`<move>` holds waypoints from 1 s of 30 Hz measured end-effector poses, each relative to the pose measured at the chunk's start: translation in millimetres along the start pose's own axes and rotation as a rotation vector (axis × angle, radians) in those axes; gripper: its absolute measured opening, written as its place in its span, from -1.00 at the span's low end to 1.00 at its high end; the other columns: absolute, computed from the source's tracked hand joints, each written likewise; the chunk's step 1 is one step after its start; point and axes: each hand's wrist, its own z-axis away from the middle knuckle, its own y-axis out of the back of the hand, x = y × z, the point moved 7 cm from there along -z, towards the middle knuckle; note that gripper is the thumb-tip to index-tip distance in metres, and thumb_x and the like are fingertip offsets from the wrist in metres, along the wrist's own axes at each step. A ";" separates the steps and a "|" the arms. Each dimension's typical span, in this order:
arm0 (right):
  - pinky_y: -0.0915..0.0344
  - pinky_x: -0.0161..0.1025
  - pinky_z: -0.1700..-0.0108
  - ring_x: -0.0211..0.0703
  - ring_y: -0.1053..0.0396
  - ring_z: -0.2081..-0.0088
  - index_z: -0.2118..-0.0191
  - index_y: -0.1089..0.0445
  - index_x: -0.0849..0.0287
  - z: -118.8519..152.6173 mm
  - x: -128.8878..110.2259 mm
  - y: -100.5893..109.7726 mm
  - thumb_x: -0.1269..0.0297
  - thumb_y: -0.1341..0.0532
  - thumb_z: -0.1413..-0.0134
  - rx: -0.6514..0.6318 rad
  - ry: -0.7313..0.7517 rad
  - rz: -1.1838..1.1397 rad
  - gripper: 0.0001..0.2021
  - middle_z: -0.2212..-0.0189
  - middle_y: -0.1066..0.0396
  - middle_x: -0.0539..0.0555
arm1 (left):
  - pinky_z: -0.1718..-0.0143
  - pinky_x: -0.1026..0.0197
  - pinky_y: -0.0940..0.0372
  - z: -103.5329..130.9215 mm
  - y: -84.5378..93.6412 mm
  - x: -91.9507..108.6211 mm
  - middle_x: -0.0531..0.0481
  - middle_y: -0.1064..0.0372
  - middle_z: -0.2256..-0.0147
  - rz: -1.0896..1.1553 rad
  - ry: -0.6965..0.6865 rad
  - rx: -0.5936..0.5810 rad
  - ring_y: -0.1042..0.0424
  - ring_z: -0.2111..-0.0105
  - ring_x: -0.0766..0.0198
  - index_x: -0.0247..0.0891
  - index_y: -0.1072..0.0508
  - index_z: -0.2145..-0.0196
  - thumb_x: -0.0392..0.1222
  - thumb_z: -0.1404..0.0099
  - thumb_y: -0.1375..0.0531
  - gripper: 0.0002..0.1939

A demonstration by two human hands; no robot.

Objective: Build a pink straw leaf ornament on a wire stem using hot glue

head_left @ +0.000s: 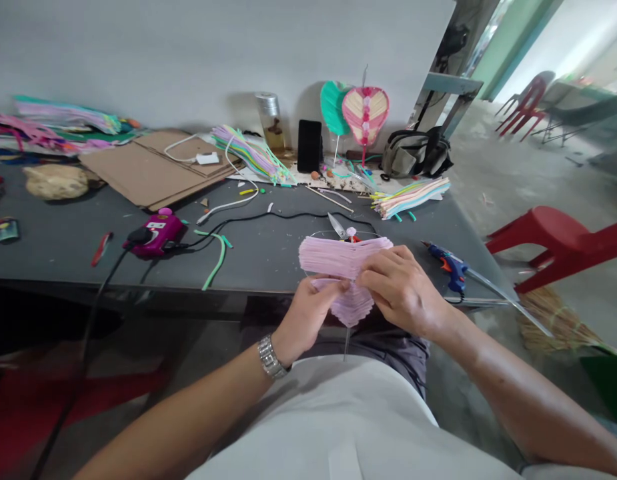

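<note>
Craft workshop, judging by flat grey bench (pixel 268 257), blue-and-orange glue gun (pixel 453 268), bundled pastel fuzzy stems (pixel 412 199), grey concrete floor (pixel 481 150).

No words can be read — nor numbers (nor any brand).

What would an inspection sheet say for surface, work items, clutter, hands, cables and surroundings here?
Surface: grey tabletop, small scraps scattered.
Work items: pale pink ribbed piece, held near the front edge; silver-and-red pointed tool, partly hidden behind it; blue-and-orange glue gun, lying at right.
Clutter: flat brown cardboard, pale stone-like lump, grey-and-black bag.
Hands: left hand and right hand both grip the pink piece.
Cables: thick black cable hangs from magenta power block past the front edge.
Surroundings: red plastic chair at right, tan straw bundle on the floor.
</note>
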 end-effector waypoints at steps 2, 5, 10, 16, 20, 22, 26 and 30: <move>-0.06 -0.13 0.13 -0.13 -0.34 0.24 0.32 -0.45 0.20 0.8 -0.3 -1.4 0.54 -0.12 -0.28 0.000 0.008 0.000 -0.79 0.31 -0.48 0.09 | 0.21 0.20 -0.31 0.2 -0.3 0.4 0.01 -0.53 0.43 0.001 0.001 0.013 -0.44 0.35 0.20 -0.28 -0.62 0.41 -0.10 -0.14 -0.42 -0.82; -0.06 -0.13 0.14 -0.13 -0.32 0.25 0.33 -0.45 0.19 1.9 -1.4 -3.6 0.56 -0.10 -0.26 0.003 0.025 -0.005 -0.77 0.32 -0.48 0.09 | 0.20 0.19 -0.31 1.0 0.1 1.0 0.01 -0.55 0.41 -0.005 0.012 0.041 -0.45 0.33 0.19 -0.28 -0.63 0.41 -0.11 -0.09 -0.44 -0.81; -0.05 -0.13 0.15 -0.13 -0.30 0.26 0.37 -0.46 0.19 2.1 -2.6 -6.4 0.59 -0.07 -0.24 0.002 0.042 -0.016 -0.72 0.33 -0.46 0.10 | 0.18 0.18 -0.33 0.8 1.1 0.1 -0.01 -0.55 0.39 -0.034 0.040 0.051 -0.45 0.28 0.16 -0.29 -0.63 0.40 -0.09 -0.06 -0.45 -0.79; -0.04 -0.12 0.15 -0.10 -0.29 0.24 0.36 -0.47 0.18 -0.8 -3.9 -9.4 0.60 -0.09 -0.18 -0.062 0.069 -0.051 -0.74 0.31 -0.45 0.10 | 0.14 0.17 -0.34 1.1 3.3 0.2 -0.01 -0.56 0.36 -0.059 0.034 0.062 -0.45 0.23 0.13 -0.27 -0.63 0.38 -0.14 -0.08 -0.39 -0.84; -0.04 -0.13 0.15 -0.11 -0.29 0.24 0.35 -0.46 0.19 -2.5 -4.7 -8.1 0.61 -0.08 -0.18 -0.054 0.062 -0.062 -0.73 0.32 -0.44 0.10 | 0.18 0.19 -0.33 1.4 3.9 1.8 0.00 -0.55 0.37 -0.067 0.028 0.069 -0.45 0.25 0.14 -0.27 -0.61 0.42 -0.17 -0.06 -0.38 -0.88; -0.04 -0.13 0.14 -0.11 -0.29 0.24 0.34 -0.46 0.18 -3.0 -6.1 -8.2 0.61 -0.07 -0.20 -0.060 0.067 -0.068 -0.73 0.32 -0.44 0.10 | 0.21 0.21 -0.32 1.1 4.1 1.6 0.01 -0.55 0.37 -0.066 0.031 0.063 -0.44 0.27 0.17 -0.27 -0.61 0.41 -0.19 -0.05 -0.39 -0.87; -0.03 -0.12 0.14 -0.11 -0.28 0.25 0.35 -0.44 0.19 -4.0 -7.5 -8.6 0.60 -0.07 -0.19 -0.079 0.088 -0.055 -0.74 0.32 -0.45 0.11 | 0.20 0.20 -0.32 0.3 5.0 1.3 -0.01 -0.57 0.32 -0.050 0.030 0.057 -0.43 0.27 0.17 -0.29 -0.61 0.35 -0.19 -0.04 -0.42 -0.81; -0.01 -0.13 0.15 -0.12 -0.27 0.25 0.36 -0.43 0.18 -4.0 -2.5 -7.8 0.60 -0.09 -0.15 -0.067 0.079 -0.026 -0.76 0.32 -0.45 0.10 | 0.21 0.20 -0.31 1.3 3.2 0.7 0.00 -0.56 0.35 0.011 0.018 0.060 -0.44 0.31 0.20 -0.29 -0.61 0.39 -0.17 -0.05 -0.43 -0.83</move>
